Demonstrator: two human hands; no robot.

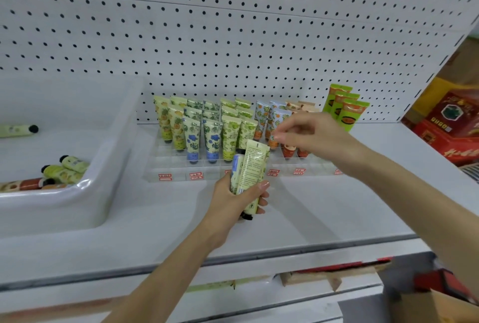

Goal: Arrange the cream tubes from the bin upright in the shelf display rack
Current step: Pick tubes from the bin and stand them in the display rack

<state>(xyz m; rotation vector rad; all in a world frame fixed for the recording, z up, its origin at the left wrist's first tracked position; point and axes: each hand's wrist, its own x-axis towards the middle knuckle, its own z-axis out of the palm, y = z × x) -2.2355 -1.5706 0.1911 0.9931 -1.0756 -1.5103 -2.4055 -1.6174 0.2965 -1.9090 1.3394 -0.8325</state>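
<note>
A clear display rack (pixel 181 167) on the white shelf holds several rows of cream tubes (pixel 193 138) standing upright, caps down. My left hand (pixel 233 201) grips a small bunch of tubes (pixel 250 170) in front of the rack, a pale green one and one with a blue edge. My right hand (pixel 308 132) hovers over the orange-patterned tubes (pixel 260 120) at the rack's right part, its thumb and fingertips pinched together at the top of one tube; the contact is blurred. A white bin (pixel 114 146) at the left holds several more tubes (pixel 64 171) lying flat.
Three taller green boxes (pixel 346 111) stand to the right of the rack against the pegboard (pixel 233 37). Red boxes (pixel 451 128) sit beyond the shelf's right end. A cardboard box (pixel 438 304) is below at the right.
</note>
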